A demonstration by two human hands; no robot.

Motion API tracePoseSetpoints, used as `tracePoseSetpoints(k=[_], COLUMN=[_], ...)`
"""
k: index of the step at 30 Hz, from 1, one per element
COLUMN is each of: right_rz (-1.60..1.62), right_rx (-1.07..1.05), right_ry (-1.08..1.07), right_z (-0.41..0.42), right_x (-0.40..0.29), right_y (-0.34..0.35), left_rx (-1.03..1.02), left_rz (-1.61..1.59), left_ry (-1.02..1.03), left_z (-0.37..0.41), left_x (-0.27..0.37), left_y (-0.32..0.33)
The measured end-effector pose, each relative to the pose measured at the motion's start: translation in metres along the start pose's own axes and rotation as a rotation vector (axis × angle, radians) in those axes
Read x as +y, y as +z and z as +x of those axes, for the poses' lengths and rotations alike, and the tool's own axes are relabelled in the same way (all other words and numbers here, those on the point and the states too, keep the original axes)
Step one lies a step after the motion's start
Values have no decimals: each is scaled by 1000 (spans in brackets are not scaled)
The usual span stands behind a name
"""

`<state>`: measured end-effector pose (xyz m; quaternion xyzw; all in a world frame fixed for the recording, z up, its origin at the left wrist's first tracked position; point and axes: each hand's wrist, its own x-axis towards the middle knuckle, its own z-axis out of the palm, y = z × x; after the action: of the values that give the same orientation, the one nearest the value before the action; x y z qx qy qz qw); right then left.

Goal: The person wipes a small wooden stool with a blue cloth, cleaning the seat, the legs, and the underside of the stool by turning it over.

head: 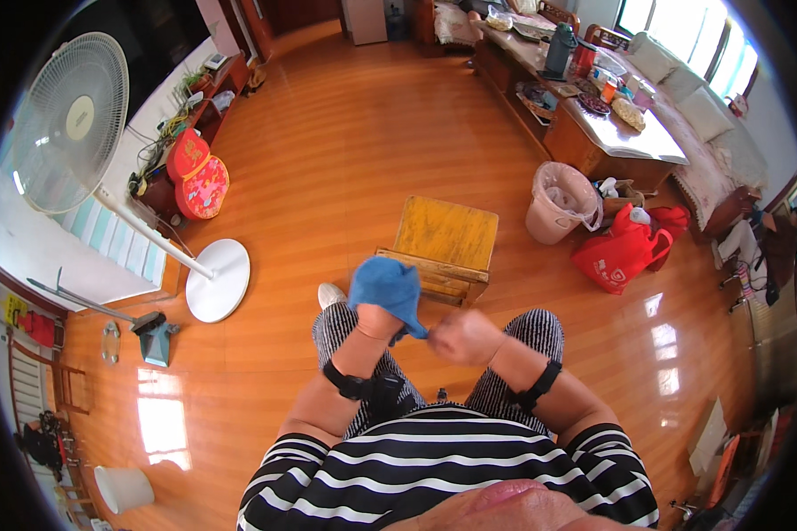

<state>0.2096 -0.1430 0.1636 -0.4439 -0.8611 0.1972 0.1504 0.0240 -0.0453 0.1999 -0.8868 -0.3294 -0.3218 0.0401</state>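
Note:
A blue cloth [386, 285] covers the fingers of my left hand [378, 321], which is raised above my knees; how those fingers lie is hidden under it. A corner of the cloth stretches down to the right, to my right hand [466, 337], whose blurred, closed fingers pinch its tip. Just beyond both hands stands a worn yellow wooden stool [446, 229], partly behind the cloth.
A white standing fan [218, 280] and a dustpan [155, 345] are on the left. To the right stand a pink lined bin [550, 211] and a red bag [614, 259], near a long wooden table [581, 143]. A white bucket [125, 490] is at lower left.

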Motion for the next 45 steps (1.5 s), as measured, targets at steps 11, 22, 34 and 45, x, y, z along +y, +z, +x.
tracePoseSetpoints(k=[11,22,34,45], right_rz=[699,642,-305,-298], right_rx=[940,1190,498,492], right_ry=[192,127,465,271], right_z=[3,-38,3,54], right_x=[27,66,90,84], right_y=[80,-11,-1,-2], left_rx=[-246,108,-247,-205], left_rz=[-780,-470,-259,-242], left_ry=[-70,-37,-249,-240], left_z=[-14,-65,-18,-16], left_x=[48,21,-81,-79], left_y=[8,54,110,108])
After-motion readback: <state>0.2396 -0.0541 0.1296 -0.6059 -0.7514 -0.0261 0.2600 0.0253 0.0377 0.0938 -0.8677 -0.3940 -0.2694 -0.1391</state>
